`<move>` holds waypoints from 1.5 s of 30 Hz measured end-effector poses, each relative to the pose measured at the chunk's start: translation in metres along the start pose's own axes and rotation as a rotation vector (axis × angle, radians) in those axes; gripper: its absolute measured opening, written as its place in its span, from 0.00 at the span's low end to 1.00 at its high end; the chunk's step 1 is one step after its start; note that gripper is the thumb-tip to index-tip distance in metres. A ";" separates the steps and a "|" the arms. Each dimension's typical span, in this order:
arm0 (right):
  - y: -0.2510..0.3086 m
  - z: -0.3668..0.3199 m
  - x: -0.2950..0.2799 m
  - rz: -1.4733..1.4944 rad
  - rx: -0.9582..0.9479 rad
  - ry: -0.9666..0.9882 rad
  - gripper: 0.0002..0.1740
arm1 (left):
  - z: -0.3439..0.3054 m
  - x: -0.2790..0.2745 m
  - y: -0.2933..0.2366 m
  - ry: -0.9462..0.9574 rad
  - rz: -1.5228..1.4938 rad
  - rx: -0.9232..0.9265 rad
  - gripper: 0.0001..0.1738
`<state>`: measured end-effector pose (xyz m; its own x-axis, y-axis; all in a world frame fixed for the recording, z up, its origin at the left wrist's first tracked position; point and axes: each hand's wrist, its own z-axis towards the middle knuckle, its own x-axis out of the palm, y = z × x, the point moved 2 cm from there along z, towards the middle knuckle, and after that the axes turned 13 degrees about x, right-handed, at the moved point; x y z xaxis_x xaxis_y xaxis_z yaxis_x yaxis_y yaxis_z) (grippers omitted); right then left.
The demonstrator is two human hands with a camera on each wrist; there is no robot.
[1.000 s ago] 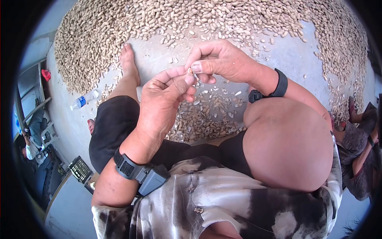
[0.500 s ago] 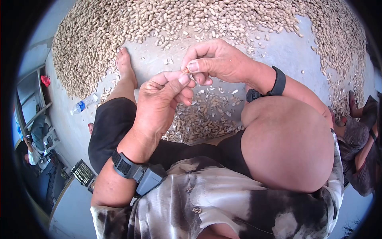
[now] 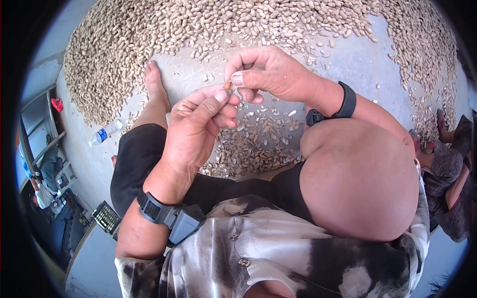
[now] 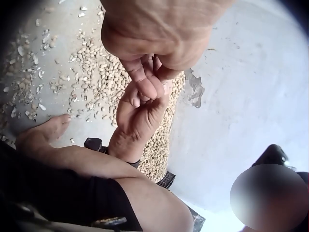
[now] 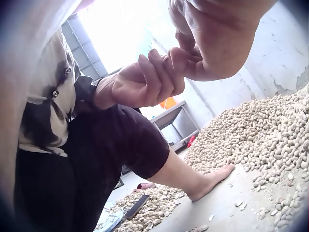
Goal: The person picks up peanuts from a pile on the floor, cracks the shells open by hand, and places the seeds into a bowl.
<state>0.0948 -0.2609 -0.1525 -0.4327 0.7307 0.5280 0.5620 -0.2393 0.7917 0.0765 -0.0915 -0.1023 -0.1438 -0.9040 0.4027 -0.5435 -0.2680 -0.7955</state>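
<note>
In the head view, my left hand (image 3: 196, 116) pinches a small reddish-orange peanut (image 3: 228, 85) between thumb and forefinger, its other fingers curled below. My right hand (image 3: 273, 73) meets it from the other side, thumb and forefinger closed at the peanut's upper end. Both hands are raised over the floor between the spread legs. The left wrist view has the left hand (image 4: 161, 38) in front, its fingers overlapping the right hand, and the peanut is hidden there. Fingertips also come together in the right wrist view, where the right hand (image 5: 219, 41) covers the peanut.
A large heap of unshelled peanuts (image 3: 238, 22) spreads across the far floor and down the right side. Broken shells (image 3: 253, 144) lie between the legs. A plastic bottle (image 3: 105, 133) and a dark crate (image 3: 106, 217) are at left. Another person's legs (image 3: 449, 174) show at right.
Both hands have drifted slightly left and up in the head view, still together at the peanut. More of its reddish-orange surface shows now.
</note>
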 end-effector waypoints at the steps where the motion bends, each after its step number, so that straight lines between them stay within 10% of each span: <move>1: 0.000 0.000 0.001 -0.014 -0.027 -0.021 0.09 | 0.000 0.000 0.000 -0.002 0.015 0.014 0.10; 10: -0.014 0.007 -0.010 0.446 -0.056 0.094 0.09 | -0.002 -0.002 -0.005 -0.081 0.087 0.140 0.11; 13: -0.011 0.002 -0.005 -0.254 0.081 0.128 0.08 | -0.003 -0.002 -0.009 -0.077 0.099 0.154 0.10; 16: -0.026 0.007 -0.004 -0.608 -0.268 0.313 0.11 | -0.003 0.002 -0.011 -0.064 0.248 0.169 0.09; 22: -0.005 -0.006 0.004 -0.167 0.347 0.202 0.21 | -0.006 0.010 -0.013 0.083 0.604 0.165 0.05; 25: -0.019 -0.002 0.000 0.291 0.348 0.374 0.25 | -0.008 0.009 -0.008 0.125 0.808 0.182 0.03; 33: -0.022 -0.004 0.001 0.149 0.339 0.350 0.27 | -0.009 0.014 -0.008 0.222 1.114 0.210 0.05; 45: -0.006 -0.007 -0.005 -0.250 -0.085 0.058 0.19 | -0.007 0.007 -0.007 0.030 0.362 0.065 0.11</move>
<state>0.0887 -0.2674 -0.1583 -0.5921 0.7363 0.3275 0.3722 -0.1106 0.9215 0.0735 -0.0937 -0.0912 -0.3419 -0.9342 0.1023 -0.3992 0.0458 -0.9157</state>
